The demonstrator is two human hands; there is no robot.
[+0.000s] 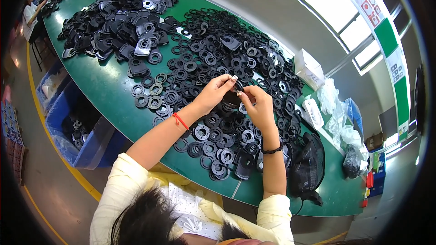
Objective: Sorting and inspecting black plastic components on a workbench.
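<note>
My left hand (pixel 214 93), with a red cord on its wrist, pinches a small black plastic ring (pixel 239 85) from one side. Opposite it, my right hand (pixel 260 109), wearing a dark band, grips the same ring between thumb and fingers. Fingertips hide part of the ring, so its full shape does not show. Both hands are raised over a wide spread of loose black rings (pixel 202 132) on the green table (pixel 119 104). Some flat black plates with round openings, such as this plate (pixel 230 42), lie among the rings.
A tall heap of black plates (pixel 113 27) covers the far left. To the right are a black mesh bag (pixel 308 165), a white fan-like device (pixel 313 113), a white box (pixel 309 70) and clear plastic bags (pixel 335 104). Blue bins (pixel 93 147) stand left below the table edge. Another person (pixel 31 16) sits far left.
</note>
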